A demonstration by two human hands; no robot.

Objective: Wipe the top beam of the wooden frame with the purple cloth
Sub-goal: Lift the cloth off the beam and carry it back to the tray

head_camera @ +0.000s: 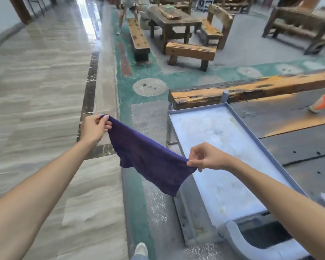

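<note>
- Polished stone floor (36,91) runs along my left; a green-painted strip and rough wooden benches (190,51) lie ahead, with a grey metal tray stand (261,139) at my right.
- My left hand (95,129) pinches one corner of the purple cloth (148,160), thumb and fingers closed on its edge.
- My right hand (207,156) pinches the opposite corner the same way, so each grip has cloth in it.
- Stretched between them in mid-air, the cloth sags and hangs loose below: light, soft, floppy.
- I judge bunching it into one palm would suit wiping better.
- The weathered wooden beam (251,89) lies beyond the tray, well apart from the cloth, untouched.
</note>
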